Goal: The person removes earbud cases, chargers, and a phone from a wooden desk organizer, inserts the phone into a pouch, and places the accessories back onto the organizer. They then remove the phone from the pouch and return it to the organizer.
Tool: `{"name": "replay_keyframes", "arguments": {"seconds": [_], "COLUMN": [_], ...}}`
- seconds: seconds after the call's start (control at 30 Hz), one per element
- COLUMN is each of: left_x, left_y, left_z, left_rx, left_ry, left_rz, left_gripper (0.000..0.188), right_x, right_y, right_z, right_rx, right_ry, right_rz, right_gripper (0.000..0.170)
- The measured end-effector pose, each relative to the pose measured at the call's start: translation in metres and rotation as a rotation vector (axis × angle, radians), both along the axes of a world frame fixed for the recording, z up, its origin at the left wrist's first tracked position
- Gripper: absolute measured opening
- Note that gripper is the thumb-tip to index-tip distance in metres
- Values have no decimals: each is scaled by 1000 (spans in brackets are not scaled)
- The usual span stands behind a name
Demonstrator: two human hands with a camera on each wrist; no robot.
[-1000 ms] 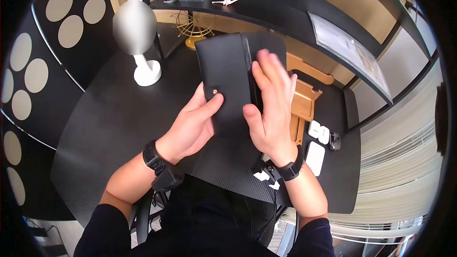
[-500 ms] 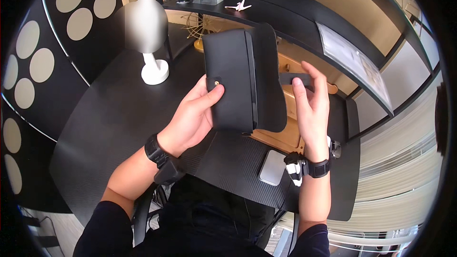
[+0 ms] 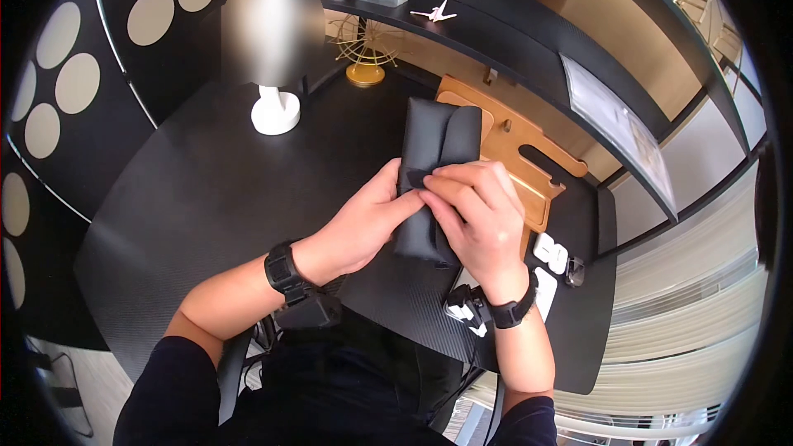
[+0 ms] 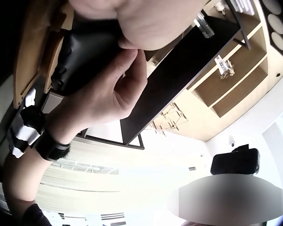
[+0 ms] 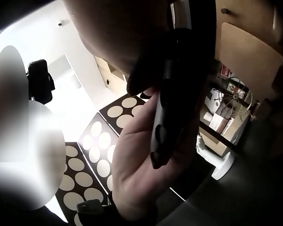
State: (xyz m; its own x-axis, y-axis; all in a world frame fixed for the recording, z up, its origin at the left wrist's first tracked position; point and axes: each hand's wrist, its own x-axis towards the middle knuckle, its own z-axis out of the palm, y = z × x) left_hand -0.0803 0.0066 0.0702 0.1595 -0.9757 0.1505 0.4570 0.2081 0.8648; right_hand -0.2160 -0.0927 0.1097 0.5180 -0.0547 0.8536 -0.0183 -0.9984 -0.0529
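Note:
A black soft leather pouch (image 3: 425, 128) is held above the desk, its flap folded over the front. My left hand (image 3: 351, 227) grips it from the left, thumb on the front and fingers behind. With thumb and fingertips together, my right hand (image 3: 483, 215) pinches the strap tab (image 3: 417, 177) at the middle of the pouch, right beside the left thumb. The snap is hidden under the fingers. In the right wrist view the pouch (image 5: 165, 127) appears edge-on and dark, with the left hand (image 5: 139, 162) behind it.
A wooden desk organizer (image 3: 516, 140) stands behind the pouch on the black desk (image 3: 206, 190). White earbud cases (image 3: 545, 248) lie to the right. A white round-topped stand (image 3: 275, 113) and a gold wire ornament (image 3: 365, 73) are at the back, below a black shelf (image 3: 479, 37).
The flap, spread out to the right half a second ago, is now folded over the pouch. My right hand has come left with the strap to the front; the pouch sits lower and more to the right.

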Motion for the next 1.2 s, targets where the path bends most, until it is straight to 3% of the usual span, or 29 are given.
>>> {"name": "replay_keyframes", "arguments": {"seconds": [0.2, 0.4, 0.57, 0.7, 0.8, 1.0, 1.13, 1.2], "left_x": [4, 12, 14, 45, 80, 135, 141, 142], "left_y": [4, 5, -1, -22, -30, -47, -50, -48], "left_z": [9, 14, 13, -8, -14, -70, -87, -87], "left_rx": [28, 23, 20, -30, 100, 317, 366, 377], "left_ry": [84, 124, 172, 49, -26, -208, -374, -558], "left_rz": [-26, -28, 56, 248, 350, 337, 369, 354], "left_gripper": [45, 44, 42, 23, 21, 22, 35, 43], "right_x": [0, 0, -2, -10, -21, -34, -39, -46], "right_y": [-5, 8, 3, -7, -15, -30, -35, -36], "right_z": [1, 7, 6, 9, 17, 23, 27, 27], "right_rx": [-81, -91, 64, 44, 28, 88, 58, 164], "right_ry": [82, 217, 200, 69, -25, -21, -9, -11], "right_rz": [30, -96, 12, -19, -99, -161, -194, -194], "right_gripper": [29, 35, 45, 49, 46, 39, 32, 28]}}
